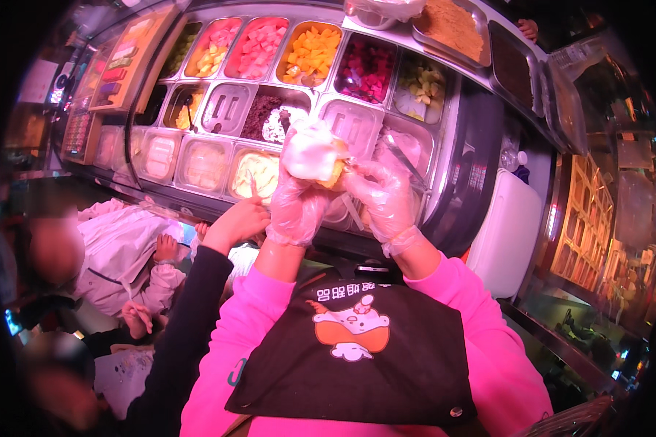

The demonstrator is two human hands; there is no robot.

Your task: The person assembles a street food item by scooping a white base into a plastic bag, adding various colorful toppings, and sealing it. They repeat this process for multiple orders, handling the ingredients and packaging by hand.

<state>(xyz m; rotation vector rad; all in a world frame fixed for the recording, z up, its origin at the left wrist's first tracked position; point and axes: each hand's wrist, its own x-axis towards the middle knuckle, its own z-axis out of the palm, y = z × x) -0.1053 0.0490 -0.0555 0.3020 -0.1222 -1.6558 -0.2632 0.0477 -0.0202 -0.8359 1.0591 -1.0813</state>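
Both my hands wear clear plastic gloves. Over the front of the topping counter, my left hand (297, 210) cups a white, cream-covered dessert piece (310, 154) with yellow showing at its lower right. The fingers of my right hand (383, 193) close on the right edge of that piece; exactly what they pinch is too small to make out. Just left of my left hand, a co-worker's bare hand (239, 222) reaches over a tub of pale yellow cream (255, 175) with a utensil standing in it.
Metal pans hold pink cubes (259, 49), orange-yellow fruit cubes (310, 52) and dark red cubes (363, 69). A tray of brown crumbs (452, 29) lies on the upper ledge. A white lidded bin (504, 229) stands at right. People (120, 247) are close on the left.
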